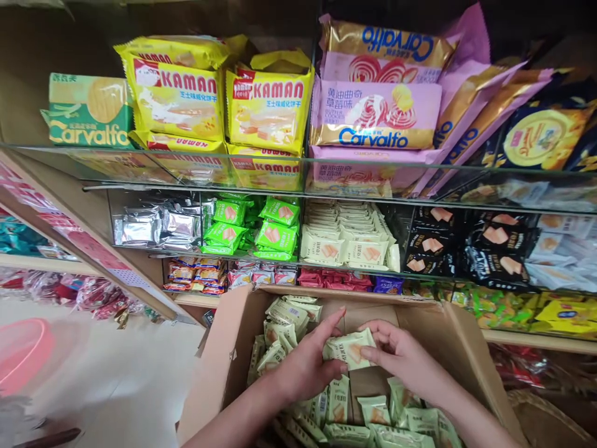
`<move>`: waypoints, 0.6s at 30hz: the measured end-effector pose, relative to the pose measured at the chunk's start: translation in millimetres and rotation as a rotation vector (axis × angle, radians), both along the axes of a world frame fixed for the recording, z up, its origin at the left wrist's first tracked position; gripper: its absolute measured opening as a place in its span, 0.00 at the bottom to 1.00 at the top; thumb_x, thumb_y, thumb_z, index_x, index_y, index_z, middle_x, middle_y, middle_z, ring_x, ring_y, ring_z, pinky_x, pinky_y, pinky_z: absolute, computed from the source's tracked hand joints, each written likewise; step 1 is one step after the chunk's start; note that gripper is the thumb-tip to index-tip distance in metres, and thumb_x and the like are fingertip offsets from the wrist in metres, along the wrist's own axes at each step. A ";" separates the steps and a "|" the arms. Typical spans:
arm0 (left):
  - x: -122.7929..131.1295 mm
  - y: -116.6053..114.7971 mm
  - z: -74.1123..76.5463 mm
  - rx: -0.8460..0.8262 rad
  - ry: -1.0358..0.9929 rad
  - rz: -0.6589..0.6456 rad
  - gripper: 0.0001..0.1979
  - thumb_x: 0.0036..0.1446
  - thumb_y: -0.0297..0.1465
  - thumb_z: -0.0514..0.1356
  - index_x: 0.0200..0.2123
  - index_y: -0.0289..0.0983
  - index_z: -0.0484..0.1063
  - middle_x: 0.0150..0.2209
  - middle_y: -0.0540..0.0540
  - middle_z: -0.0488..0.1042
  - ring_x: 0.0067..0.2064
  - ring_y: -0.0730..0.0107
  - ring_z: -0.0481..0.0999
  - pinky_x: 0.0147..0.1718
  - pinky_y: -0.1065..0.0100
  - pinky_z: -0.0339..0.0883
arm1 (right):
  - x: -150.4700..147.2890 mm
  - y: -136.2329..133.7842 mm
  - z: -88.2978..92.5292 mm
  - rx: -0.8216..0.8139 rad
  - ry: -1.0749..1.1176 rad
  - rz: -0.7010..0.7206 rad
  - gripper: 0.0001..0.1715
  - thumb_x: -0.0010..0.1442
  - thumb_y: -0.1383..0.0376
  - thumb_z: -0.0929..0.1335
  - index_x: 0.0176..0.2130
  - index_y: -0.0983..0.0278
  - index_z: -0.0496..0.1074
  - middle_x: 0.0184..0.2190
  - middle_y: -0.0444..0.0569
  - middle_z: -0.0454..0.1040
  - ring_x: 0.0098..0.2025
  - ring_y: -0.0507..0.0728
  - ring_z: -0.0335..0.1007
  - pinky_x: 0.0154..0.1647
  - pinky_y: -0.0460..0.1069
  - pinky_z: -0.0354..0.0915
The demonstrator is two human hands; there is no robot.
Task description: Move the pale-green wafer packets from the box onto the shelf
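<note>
A small pale-green snack packet (351, 350) with a picture of a light brown piece of food is held over an open cardboard box. My right hand (398, 351) pinches its right end between thumb and fingers. The packet's left end sits in my left hand (308, 358), with fingers around it and one finger raised above. More packets of the same kind lie loose in the cardboard box (212, 364), such as one packet (375, 410) below my hands and a pile (286, 317) at the far left corner. My forearms hide part of the contents.
Above the box, a shelf with a glass front (261, 168) holds yellow wafer packs (180, 102) and pink cookie packs (377, 115). Beneath are matching pale-green packets (347, 246), green packets (275, 233) and black packets (431, 242). A pink basin (23, 351) is on the floor at left.
</note>
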State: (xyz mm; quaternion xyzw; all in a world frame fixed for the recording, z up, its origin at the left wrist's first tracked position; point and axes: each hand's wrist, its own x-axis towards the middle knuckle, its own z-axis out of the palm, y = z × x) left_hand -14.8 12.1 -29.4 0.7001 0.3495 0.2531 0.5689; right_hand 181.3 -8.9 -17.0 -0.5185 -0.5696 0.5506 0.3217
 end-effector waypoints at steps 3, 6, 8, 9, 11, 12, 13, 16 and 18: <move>-1.7 1.0 11.0 0.024 -0.021 -0.004 0.40 0.47 0.24 0.59 0.60 0.46 0.42 0.46 0.46 0.63 0.42 0.65 0.67 0.44 0.62 0.61 | 2.2 4.0 21.4 0.039 -0.114 0.011 0.14 0.53 0.61 0.65 0.40 0.63 0.63 0.31 0.45 0.73 0.33 0.54 0.67 0.34 0.47 0.62; -7.5 0.7 20.1 0.038 -0.030 -0.024 0.43 0.45 0.24 0.60 0.60 0.44 0.39 0.49 0.44 0.62 0.48 0.62 0.64 0.49 0.60 0.56 | -1.1 7.3 29.5 0.038 -0.116 0.037 0.14 0.53 0.62 0.64 0.41 0.63 0.63 0.31 0.46 0.73 0.34 0.54 0.68 0.35 0.47 0.62; -12.9 -1.1 23.6 0.074 0.024 -0.043 0.44 0.45 0.23 0.60 0.60 0.45 0.37 0.53 0.43 0.60 0.52 0.60 0.61 0.52 0.59 0.52 | -5.1 7.1 28.4 0.021 -0.121 0.058 0.14 0.53 0.62 0.64 0.40 0.63 0.63 0.31 0.46 0.74 0.33 0.54 0.68 0.34 0.46 0.62; -15.5 -2.2 24.6 0.098 0.061 -0.060 0.44 0.46 0.23 0.59 0.60 0.46 0.36 0.54 0.43 0.58 0.54 0.59 0.59 0.53 0.58 0.51 | -7.0 6.4 27.4 0.014 -0.139 0.069 0.13 0.53 0.62 0.64 0.40 0.63 0.63 0.30 0.45 0.74 0.33 0.54 0.68 0.33 0.46 0.62; -19.6 -4.0 25.2 0.146 0.115 -0.098 0.44 0.47 0.23 0.58 0.60 0.47 0.35 0.57 0.43 0.54 0.56 0.57 0.56 0.53 0.57 0.50 | -9.2 5.1 28.3 0.007 -0.199 0.087 0.12 0.53 0.63 0.64 0.39 0.62 0.64 0.29 0.44 0.74 0.32 0.54 0.68 0.33 0.46 0.62; -20.8 -4.3 24.9 0.164 0.112 -0.108 0.44 0.47 0.23 0.58 0.60 0.46 0.34 0.57 0.42 0.53 0.56 0.57 0.56 0.52 0.57 0.52 | -9.2 5.2 31.3 0.009 -0.226 0.090 0.12 0.53 0.62 0.64 0.40 0.62 0.64 0.29 0.44 0.74 0.32 0.54 0.68 0.33 0.47 0.62; -21.4 -4.0 24.1 0.170 0.082 -0.098 0.44 0.48 0.23 0.57 0.60 0.46 0.33 0.57 0.42 0.53 0.54 0.58 0.58 0.50 0.59 0.55 | -8.2 6.5 36.4 0.021 -0.243 0.079 0.13 0.53 0.62 0.65 0.40 0.62 0.64 0.30 0.45 0.74 0.33 0.55 0.69 0.33 0.47 0.63; -19.6 0.0 18.3 0.114 -0.104 0.040 0.44 0.49 0.24 0.56 0.60 0.45 0.28 0.55 0.39 0.54 0.38 0.70 0.68 0.38 0.68 0.64 | -0.8 20.8 62.7 0.100 -0.205 -0.018 0.15 0.51 0.59 0.66 0.39 0.62 0.65 0.34 0.48 0.74 0.37 0.56 0.69 0.37 0.49 0.64; -16.5 3.2 12.0 0.038 -0.197 0.131 0.42 0.50 0.25 0.56 0.60 0.46 0.30 0.52 0.40 0.57 0.27 0.80 0.64 0.27 0.74 0.63 | 3.8 41.0 83.3 0.189 -0.145 -0.155 0.19 0.48 0.57 0.68 0.38 0.63 0.65 0.33 0.49 0.74 0.34 0.56 0.70 0.34 0.49 0.65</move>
